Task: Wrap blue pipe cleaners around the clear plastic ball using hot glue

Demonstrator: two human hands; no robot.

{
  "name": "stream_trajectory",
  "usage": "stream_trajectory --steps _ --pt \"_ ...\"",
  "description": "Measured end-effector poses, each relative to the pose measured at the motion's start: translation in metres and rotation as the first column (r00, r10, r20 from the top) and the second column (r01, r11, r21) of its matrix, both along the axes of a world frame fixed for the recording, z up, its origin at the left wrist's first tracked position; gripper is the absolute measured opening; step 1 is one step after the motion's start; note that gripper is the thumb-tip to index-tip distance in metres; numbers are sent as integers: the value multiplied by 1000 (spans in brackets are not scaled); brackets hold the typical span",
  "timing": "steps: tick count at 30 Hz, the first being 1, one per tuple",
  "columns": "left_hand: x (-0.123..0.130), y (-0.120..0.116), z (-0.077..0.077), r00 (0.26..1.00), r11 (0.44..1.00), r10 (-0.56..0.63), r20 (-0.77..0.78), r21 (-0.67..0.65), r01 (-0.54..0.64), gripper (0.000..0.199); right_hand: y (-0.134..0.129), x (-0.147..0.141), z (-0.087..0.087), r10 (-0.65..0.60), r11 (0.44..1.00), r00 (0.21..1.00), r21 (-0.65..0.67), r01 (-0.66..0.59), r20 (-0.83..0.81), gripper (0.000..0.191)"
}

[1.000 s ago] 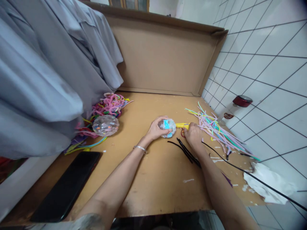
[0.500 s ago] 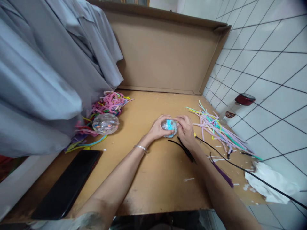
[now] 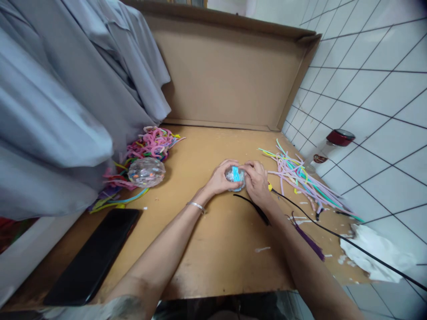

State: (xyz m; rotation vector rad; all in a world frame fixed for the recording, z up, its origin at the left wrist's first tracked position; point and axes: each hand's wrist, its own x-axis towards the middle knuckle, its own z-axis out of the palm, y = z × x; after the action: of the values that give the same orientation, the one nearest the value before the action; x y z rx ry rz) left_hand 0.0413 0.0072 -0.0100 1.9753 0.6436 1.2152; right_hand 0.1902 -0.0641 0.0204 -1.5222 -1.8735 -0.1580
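While the left hand (image 3: 223,178) is clamping around a clear rounded piece (image 3: 236,174) at the middle of the tabletop (image 3: 213,266), the right hand (image 3: 256,180) is meeting its right side with bent fingers; whether these are pinching anything cannot be told. A bright blue band is already crossing the piece, so the work is apparently standing partway along; how much is left is not showing. Beside the right wrist, a yellow object (image 3: 270,187) is mostly hiding, a black cord trailing from it, and black stems (image 3: 255,207) are running under the forearm. Farther out, lilac stems (image 3: 293,175) and a pink heap (image 3: 158,141) are lying unused, while a second clear piece (image 3: 147,172) is resting against the heap, showing no such band. Fingers are concealing the exact contact point, and grey cloth (image 3: 83,106) is overhanging the heap.
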Motion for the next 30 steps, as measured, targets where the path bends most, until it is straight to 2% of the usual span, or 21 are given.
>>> stream_trajectory --steps 15,23,30 --pt "0 -2 4 1000 1000 -16 -15 25 17 49 -1 0 2 -47 999 990 11 46 134 35" --pt "-1 -3 2 1000 996 -11 -17 -92 9 62 -1 1 4 -50 999 982 18 47 180 34" --pt "-1 0 0 999 996 -34 -11 -84 33 61 1 6 3 -17 1000 983 25 12 181 36"
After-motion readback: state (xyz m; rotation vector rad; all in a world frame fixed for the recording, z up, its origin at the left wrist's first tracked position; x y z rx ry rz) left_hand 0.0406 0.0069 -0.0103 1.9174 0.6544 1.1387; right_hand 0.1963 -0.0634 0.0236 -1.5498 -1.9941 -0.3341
